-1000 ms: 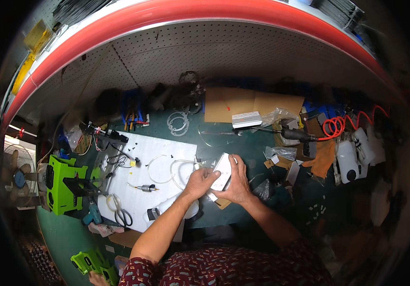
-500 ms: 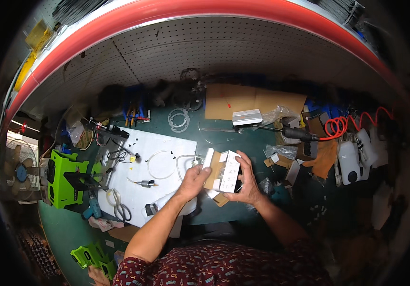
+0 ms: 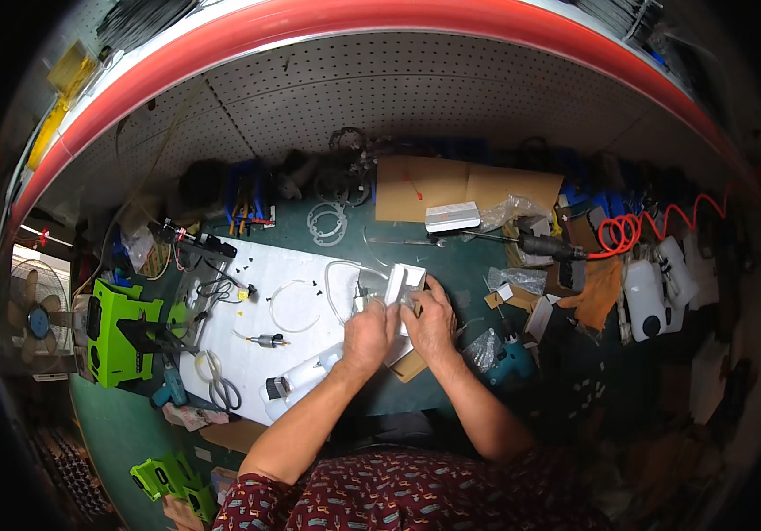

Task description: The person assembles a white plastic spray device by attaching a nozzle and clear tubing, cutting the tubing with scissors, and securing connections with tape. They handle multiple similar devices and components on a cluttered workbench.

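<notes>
A small white cardboard box [image 3: 411,275] is between my hands, its far end showing past my fingers. My left hand [image 3: 370,338] closes on the box's left side. My right hand [image 3: 432,326] holds it from the right, with fingers bent over the middle of the box. Both hands cover the box's near part, so I cannot see what lies inside. Close to my left hand a clear tube [image 3: 332,288] curves over a white sheet [image 3: 296,265]. A small metal cylinder with brass ends [image 3: 267,340] rests on that sheet. Beneath my right hand sits a piece of brown cardboard [image 3: 409,366].
A lime-green machine housing [image 3: 115,332] stands at the left. At the right are a teal power drill [image 3: 511,361], a black air tool [image 3: 550,248] on a coiled red hose [image 3: 628,234], and white plastic bottles [image 3: 646,301]. Another white box [image 3: 452,217] lies on cardboard at the back.
The box has turned: its brown inside faced up before, and now its white outside shows. My hands have come closer together, the right one moving left onto the box.
</notes>
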Demonstrator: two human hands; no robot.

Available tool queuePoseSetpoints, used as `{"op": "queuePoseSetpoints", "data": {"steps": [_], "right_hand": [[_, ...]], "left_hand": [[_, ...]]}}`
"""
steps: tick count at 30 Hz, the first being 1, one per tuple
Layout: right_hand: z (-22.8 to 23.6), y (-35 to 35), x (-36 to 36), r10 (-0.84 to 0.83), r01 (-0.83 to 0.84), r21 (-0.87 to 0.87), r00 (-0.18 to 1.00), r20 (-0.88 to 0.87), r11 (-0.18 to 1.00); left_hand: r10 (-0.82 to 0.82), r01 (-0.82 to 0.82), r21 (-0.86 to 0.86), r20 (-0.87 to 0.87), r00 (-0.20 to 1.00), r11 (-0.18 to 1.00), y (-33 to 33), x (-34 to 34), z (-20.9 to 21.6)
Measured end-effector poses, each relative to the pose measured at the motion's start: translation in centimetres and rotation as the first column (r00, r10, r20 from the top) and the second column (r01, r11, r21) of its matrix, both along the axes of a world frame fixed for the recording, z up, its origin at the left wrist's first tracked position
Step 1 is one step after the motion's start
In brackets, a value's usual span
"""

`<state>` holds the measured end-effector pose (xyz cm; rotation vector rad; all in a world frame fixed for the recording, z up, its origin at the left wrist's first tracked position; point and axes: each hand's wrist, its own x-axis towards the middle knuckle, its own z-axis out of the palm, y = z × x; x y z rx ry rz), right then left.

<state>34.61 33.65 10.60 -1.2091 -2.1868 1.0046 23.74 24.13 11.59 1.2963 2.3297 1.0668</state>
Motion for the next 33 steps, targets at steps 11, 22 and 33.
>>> {"op": "queuePoseSetpoints", "data": {"steps": [11,22,33], "right_hand": [[-2.0,0.0,-0.6,0.096,-0.067,0.22,0.988,-0.124,0.973],[-2.0,1.3,0.6,0.092,-0.036,0.171,0.94,-0.329,0.985],[-1.2,1.9,1.1,-0.064,0.057,-0.047,0.983,-0.17,0.997]], "left_hand": [[0.014,-0.01,-0.187,0.02,1.0,0.982,0.2,-0.1,-1.1],[0.036,-0.015,-0.201,0.099,0.994,0.979,-0.1,-0.2,-0.4],[0.013,-0.007,-0.082,0.066,0.998,0.997,0.4,0.6,0.5]]}}
